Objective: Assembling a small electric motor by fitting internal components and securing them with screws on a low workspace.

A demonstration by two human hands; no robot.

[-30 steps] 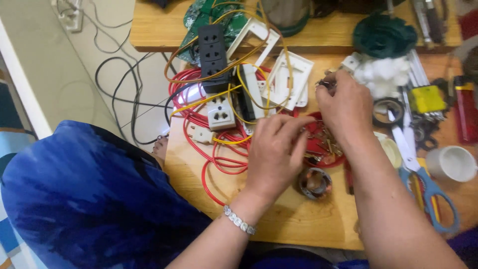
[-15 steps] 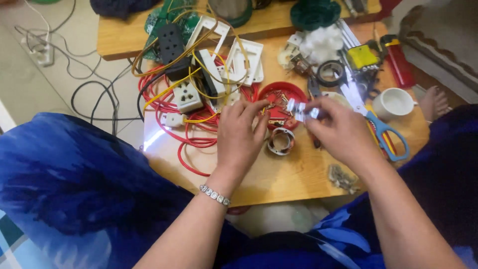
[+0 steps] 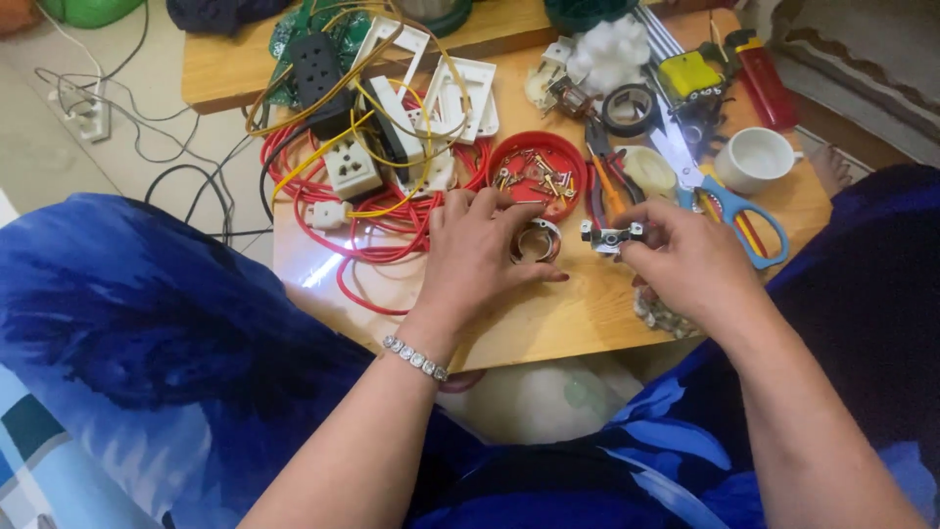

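Note:
My right hand (image 3: 685, 260) pinches a small white and metal switch part (image 3: 609, 235) above the wooden table (image 3: 548, 323). My left hand (image 3: 475, 257) rests palm down on the table, fingers spread, its fingertips at the edge of a red dish of screws (image 3: 539, 167). A silvery tape roll (image 3: 539, 240) lies just right of that hand's fingers. A beaded bracelet (image 3: 416, 358) circles my left wrist.
Red and yellow wires (image 3: 382, 230) tangle with white sockets (image 3: 351, 168) and plates (image 3: 460, 98) at the left. Pliers (image 3: 602, 176), blue-handled scissors (image 3: 729, 211), a white cup (image 3: 759, 157), black tape (image 3: 629, 106), cotton (image 3: 612, 47) and a red lighter (image 3: 764, 83) crowd the right.
My right hand has drawn back toward me with the small part. My left hand has shifted from the wires to the red dish's edge. The view has swung.

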